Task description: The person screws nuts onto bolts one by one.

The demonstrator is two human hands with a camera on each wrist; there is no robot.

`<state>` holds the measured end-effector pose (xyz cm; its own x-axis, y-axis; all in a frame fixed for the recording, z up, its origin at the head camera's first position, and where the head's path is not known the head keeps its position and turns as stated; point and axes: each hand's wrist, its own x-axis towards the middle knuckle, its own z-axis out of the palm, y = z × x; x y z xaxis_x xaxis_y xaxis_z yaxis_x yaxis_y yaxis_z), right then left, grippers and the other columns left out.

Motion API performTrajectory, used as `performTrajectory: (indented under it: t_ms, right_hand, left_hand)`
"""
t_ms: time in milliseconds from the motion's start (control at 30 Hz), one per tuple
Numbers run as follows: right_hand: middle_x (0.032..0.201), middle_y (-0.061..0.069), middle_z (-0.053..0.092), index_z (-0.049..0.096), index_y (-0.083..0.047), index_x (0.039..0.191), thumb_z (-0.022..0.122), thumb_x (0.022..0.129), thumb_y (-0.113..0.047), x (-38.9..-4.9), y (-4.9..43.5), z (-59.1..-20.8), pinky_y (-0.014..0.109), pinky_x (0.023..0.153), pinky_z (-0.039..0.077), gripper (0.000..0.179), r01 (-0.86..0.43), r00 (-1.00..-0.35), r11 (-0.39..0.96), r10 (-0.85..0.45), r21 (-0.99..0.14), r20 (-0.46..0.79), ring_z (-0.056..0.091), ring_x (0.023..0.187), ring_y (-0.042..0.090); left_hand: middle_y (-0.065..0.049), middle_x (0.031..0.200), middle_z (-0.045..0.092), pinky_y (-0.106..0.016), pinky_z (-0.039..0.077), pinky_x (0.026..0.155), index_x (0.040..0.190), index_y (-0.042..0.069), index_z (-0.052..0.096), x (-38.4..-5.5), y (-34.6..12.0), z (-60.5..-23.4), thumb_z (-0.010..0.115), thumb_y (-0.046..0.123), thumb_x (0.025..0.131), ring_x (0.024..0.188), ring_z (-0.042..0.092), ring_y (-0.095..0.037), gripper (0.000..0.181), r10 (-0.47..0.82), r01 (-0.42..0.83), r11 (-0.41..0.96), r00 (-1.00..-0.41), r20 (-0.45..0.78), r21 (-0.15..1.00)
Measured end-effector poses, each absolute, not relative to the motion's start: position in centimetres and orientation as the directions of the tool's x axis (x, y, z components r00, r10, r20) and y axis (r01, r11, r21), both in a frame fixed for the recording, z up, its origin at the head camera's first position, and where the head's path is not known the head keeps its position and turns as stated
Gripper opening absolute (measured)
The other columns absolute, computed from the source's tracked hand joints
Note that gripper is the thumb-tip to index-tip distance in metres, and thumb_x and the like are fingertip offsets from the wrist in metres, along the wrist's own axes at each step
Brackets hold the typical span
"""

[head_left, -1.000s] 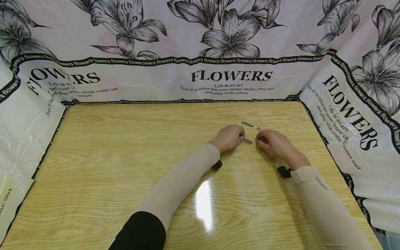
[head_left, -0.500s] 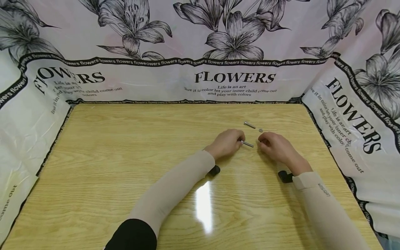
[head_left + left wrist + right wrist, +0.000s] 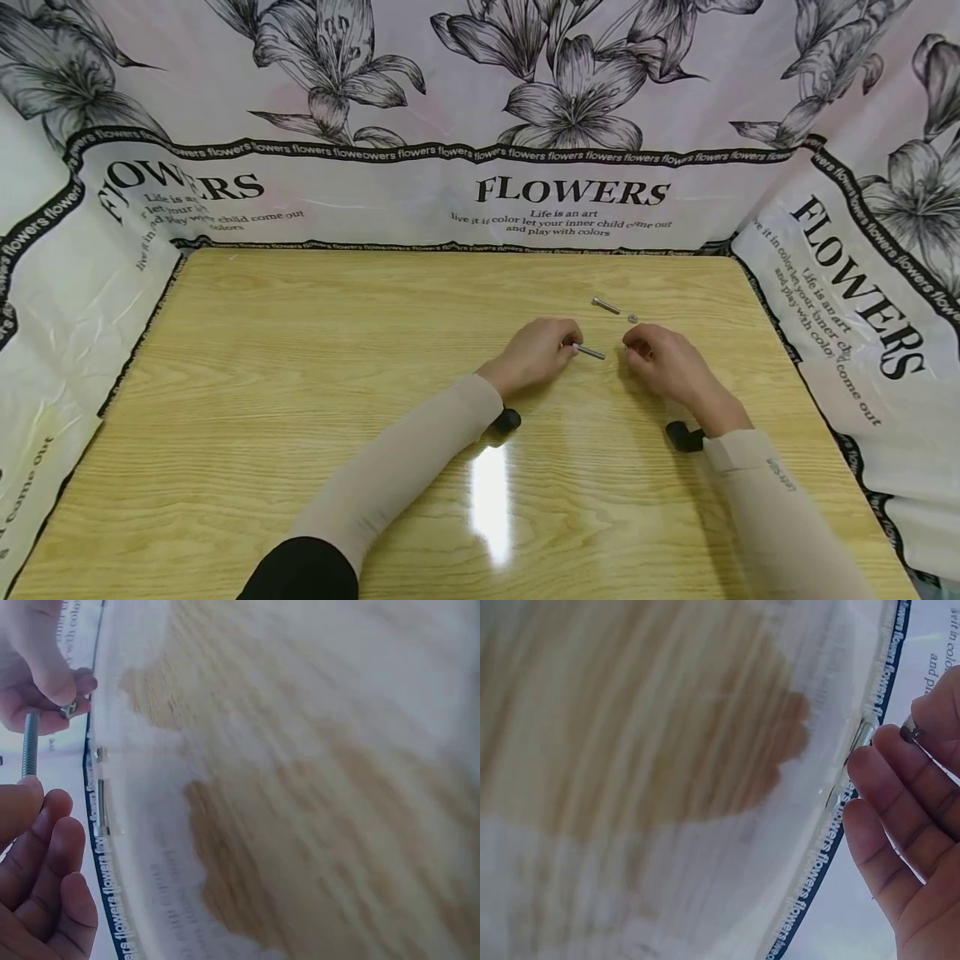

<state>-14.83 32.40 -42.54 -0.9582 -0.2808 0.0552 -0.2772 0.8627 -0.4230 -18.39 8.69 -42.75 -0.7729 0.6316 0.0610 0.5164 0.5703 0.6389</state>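
Observation:
My left hand (image 3: 538, 354) pinches a silver bolt (image 3: 590, 352) near its head, the threaded shank pointing right toward the other hand. In the left wrist view that bolt (image 3: 30, 746) stands up from between thumb and fingers. Facing it, my right hand (image 3: 663, 362) pinches a small metal nut (image 3: 910, 730) between thumb and index finger; the nut (image 3: 69, 709) also shows in the left wrist view. A short gap separates bolt tip and nut. Just beyond the hands, a second bolt (image 3: 606, 306) and a second nut (image 3: 633, 318) lie on the table.
The wood-grain table (image 3: 300, 333) is bordered at the back and sides by a white flower-printed sheet (image 3: 375, 196). A bright light reflection (image 3: 490, 500) falls on the tabletop between the forearms. Black wrist cameras (image 3: 684, 437) hang under both wrists.
The left hand has drawn back slightly left and nearer with its bolt, widening the gap to the right hand. The whole head view has shifted a little right and down.

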Motion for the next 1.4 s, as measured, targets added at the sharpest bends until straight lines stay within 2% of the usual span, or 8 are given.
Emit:
performTrajectory:
  t_ms: [333,733,1400]
  right_hand:
    - [0.098,0.014,0.064,0.064,0.001,0.108,0.061,0.091,-0.005,-14.4,31.0,-42.6,0.047,0.074,0.049,0.018,-0.326,-0.945,0.828,-0.29,-0.457,0.148,0.06,0.085,0.027]
    - [0.098,0.014,0.065,0.063,0.002,0.108,0.06,0.091,-0.003,-13.9,29.1,-42.8,0.047,0.073,0.051,0.018,-0.37,-0.929,0.773,-0.293,-0.515,0.228,0.061,0.086,0.026]
    - [0.097,0.011,0.065,0.065,0.002,0.103,0.062,0.088,0.0,-14.4,24.4,-42.6,0.04,0.068,0.05,0.015,-0.53,-0.845,0.682,-0.378,-0.503,0.378,0.061,0.081,0.022]
  left_hand:
    - [0.009,0.091,0.062,-0.02,0.045,0.068,0.106,0.014,0.065,-17.7,6.6,-42.9,0.061,0.018,0.095,0.078,0.055,-0.006,0.012,0.593,0.476,0.523,-0.799,0.099,0.707]
    - [0.006,0.089,0.063,-0.021,0.046,0.068,0.101,0.014,0.066,-17.0,4.0,-43.4,0.062,0.013,0.094,0.077,0.055,-0.007,0.008,0.526,0.432,0.479,-0.838,0.144,0.764]
    - [0.002,0.085,0.063,-0.024,0.049,0.066,0.105,0.007,0.067,-15.9,-0.8,-43.7,0.064,0.011,0.092,0.075,0.056,-0.011,0.014,0.404,0.375,0.447,-0.895,0.19,0.812]
